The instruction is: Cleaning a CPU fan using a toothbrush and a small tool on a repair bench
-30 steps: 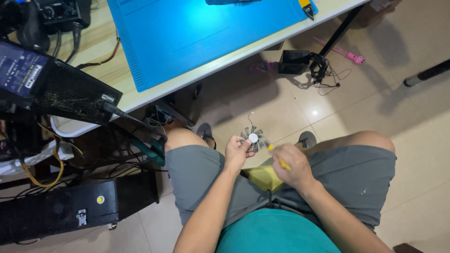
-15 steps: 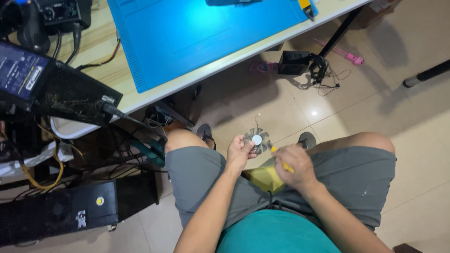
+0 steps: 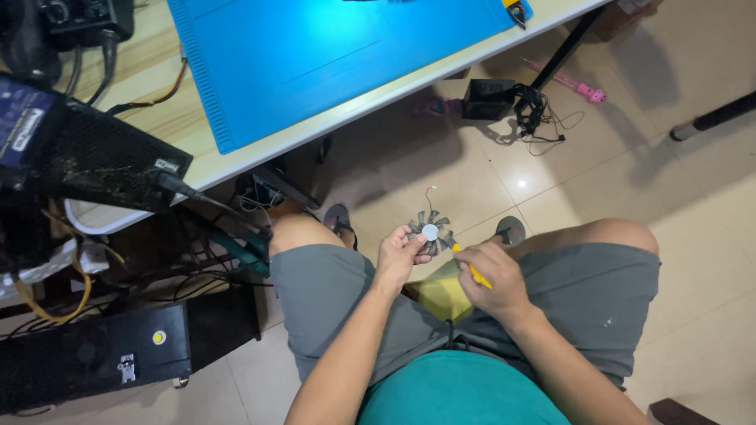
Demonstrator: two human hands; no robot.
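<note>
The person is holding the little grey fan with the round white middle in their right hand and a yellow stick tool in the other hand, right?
Not quite. The head view shows the small grey plastic fan with the round white centre held in the left hand, not the right. The right hand grips the thin yellow stick tool, with its tip up against the fan.

Head view — steep downward, lap close
</note>
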